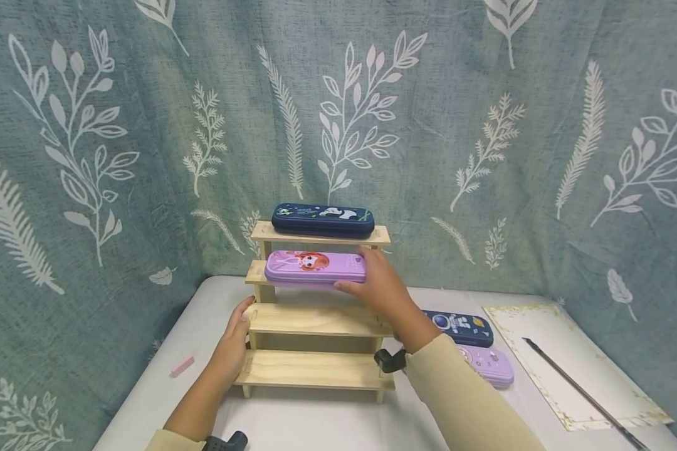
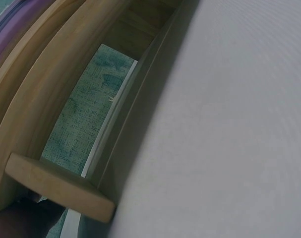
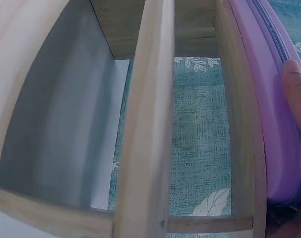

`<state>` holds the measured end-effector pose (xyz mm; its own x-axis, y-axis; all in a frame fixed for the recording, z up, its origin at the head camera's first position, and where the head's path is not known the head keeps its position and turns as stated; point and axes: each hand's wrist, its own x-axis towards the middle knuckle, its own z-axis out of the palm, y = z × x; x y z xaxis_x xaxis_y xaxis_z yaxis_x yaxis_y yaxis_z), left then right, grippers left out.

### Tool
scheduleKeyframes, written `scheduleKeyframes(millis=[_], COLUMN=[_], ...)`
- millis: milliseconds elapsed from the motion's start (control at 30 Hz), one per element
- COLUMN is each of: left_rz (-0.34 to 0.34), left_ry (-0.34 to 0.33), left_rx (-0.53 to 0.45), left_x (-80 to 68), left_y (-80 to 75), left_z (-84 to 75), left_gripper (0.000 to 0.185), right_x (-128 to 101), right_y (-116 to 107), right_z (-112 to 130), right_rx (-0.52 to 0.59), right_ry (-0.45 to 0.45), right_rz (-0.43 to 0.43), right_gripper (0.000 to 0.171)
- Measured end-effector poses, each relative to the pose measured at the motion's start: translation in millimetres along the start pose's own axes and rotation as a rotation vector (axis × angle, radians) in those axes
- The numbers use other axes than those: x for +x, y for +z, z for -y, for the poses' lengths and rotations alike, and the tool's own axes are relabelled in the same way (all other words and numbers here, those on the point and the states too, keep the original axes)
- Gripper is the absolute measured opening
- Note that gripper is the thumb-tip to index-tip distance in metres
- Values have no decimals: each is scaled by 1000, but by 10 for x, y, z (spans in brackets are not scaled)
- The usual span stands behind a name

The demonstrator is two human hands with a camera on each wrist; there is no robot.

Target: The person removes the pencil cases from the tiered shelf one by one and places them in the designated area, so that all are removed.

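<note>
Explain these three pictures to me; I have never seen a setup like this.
There is no machine here: a person works with bare hands and wears three cameras. The wide picture comes from the head; the two close, tilted ones come from the wrists.

On the white table stands a wooden stepped shelf. A navy pencil case lies on its top step. The right hand grips the right end of a purple pencil case on the second step; the right wrist view shows a fingertip against it. The left hand rests on the shelf's left side.

To the right lie two more pencil cases, a paper sheet with a brush, and to the left a pink eraser.
</note>
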<state>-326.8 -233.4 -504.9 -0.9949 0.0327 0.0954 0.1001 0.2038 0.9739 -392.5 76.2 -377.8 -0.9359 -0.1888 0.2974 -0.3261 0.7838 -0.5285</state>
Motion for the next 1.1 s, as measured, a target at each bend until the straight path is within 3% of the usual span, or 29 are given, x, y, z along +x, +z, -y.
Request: scheduleKeyframes(millis=[233, 533, 1100], left_rz=[-16, -16, -22], left_ry=[-8, -7, -28], left_rx=[13, 14, 13], left_x=[-8, 1, 7], left_y=[10, 8, 6], left_z=[-4, -5, 2], left_gripper=[51, 52, 51], right_x=[-78, -196, -491], right_y=[-48, -85, -134], right_z=[-29, -120, -249], right_rx=[7, 92, 77], right_ry=[-50, -50, -75], right_rz=[-21, -58, -116], right_gripper=[98, 91, 91])
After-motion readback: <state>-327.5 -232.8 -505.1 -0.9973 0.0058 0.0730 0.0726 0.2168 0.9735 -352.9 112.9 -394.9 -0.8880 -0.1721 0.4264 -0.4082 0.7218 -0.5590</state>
